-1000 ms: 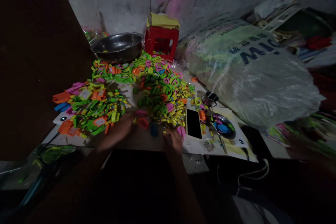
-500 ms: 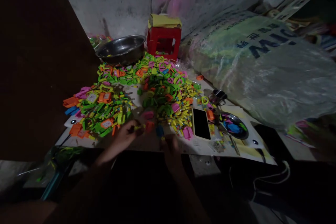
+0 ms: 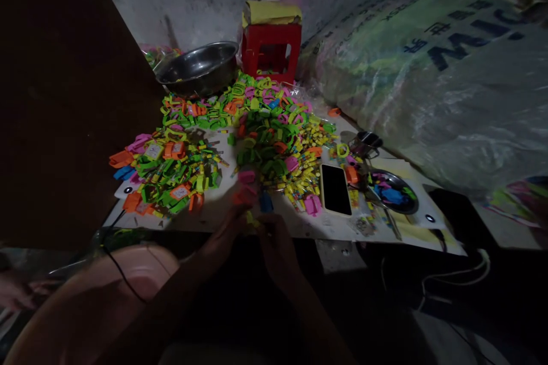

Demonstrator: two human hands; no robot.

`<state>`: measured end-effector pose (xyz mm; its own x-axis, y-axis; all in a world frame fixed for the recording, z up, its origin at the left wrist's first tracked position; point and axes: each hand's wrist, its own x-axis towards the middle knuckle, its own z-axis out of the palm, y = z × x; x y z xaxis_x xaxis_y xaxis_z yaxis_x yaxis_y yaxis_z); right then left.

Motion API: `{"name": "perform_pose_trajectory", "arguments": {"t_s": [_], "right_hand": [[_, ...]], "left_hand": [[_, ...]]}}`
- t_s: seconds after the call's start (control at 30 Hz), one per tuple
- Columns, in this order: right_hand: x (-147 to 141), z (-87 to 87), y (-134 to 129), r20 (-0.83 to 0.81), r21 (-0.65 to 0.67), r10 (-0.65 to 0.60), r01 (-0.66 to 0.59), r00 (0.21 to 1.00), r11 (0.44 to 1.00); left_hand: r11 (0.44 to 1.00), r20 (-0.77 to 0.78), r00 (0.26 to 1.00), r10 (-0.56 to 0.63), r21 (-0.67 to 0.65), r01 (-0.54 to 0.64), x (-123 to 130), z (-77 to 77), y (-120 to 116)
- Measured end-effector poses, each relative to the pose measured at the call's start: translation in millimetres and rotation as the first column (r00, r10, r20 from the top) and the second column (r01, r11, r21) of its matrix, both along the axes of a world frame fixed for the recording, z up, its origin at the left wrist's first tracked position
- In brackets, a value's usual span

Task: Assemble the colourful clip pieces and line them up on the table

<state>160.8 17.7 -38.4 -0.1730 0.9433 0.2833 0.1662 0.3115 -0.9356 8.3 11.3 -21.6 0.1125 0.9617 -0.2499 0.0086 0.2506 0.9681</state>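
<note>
My left hand [image 3: 229, 231] and my right hand [image 3: 274, 236] meet at the table's front edge, fingers closed around a small yellow piece [image 3: 251, 219] between them. Its exact shape is too dark to tell. Just beyond them lie an orange piece [image 3: 245, 196], a pink piece [image 3: 246, 177] and a blue piece [image 3: 266, 202]. Coloured plastic bands with small yellow sticks form a heap at the left [image 3: 166, 174] and a larger one behind [image 3: 269, 142].
A phone [image 3: 336, 190] and a metal dish of coloured parts [image 3: 393, 191] lie at the right. Behind are a metal basin [image 3: 199, 70], a red stool [image 3: 272, 45] and a big plastic bag [image 3: 411, 91]. A pink tub [image 3: 115, 291] and another person's hand [image 3: 21, 293] are lower left.
My left hand has moved right to meet my right hand at the yellow piece. The view has shifted down and left, bringing in the pink tub and another person's hand.
</note>
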Motion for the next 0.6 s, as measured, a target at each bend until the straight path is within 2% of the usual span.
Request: {"name": "perform_pose_trajectory", "arguments": {"t_s": [0.17, 0.27, 0.37, 0.5, 0.6], "right_hand": [[2.8, 2.9, 0.1, 0.071, 0.013, -0.05, 0.05, 0.996, 0.999], [3.9, 6.0, -1.3, 0.069, 0.069, -0.083, 0.078, 0.994, 0.995], [4.3, 7.9, -1.4, 0.052, 0.139, -0.098, 0.09, 0.994, 0.986], [6.3, 8.5, 0.5, 0.068, 0.204, -0.062, 0.047, 0.996, 0.978], [9.6, 11.3, 0.9, 0.139, 0.27, -0.002, -0.036, 0.99, 0.962]], "left_hand": [[0.989, -0.187, 0.982, 0.025, 0.147, 0.003, -1.3, 13.4, -7.5], [0.989, -0.269, 0.96, 0.078, 0.143, -0.04, -1.4, 19.7, -7.3], [0.994, -0.296, 0.952, 0.076, 0.103, -0.048, -2.4, 24.0, -6.9], [0.993, -0.317, 0.948, 0.041, 0.118, -0.004, -6.5, 24.5, -7.8], [0.985, -0.39, 0.919, 0.055, 0.172, 0.015, -5.3, 21.0, -7.8]]}}
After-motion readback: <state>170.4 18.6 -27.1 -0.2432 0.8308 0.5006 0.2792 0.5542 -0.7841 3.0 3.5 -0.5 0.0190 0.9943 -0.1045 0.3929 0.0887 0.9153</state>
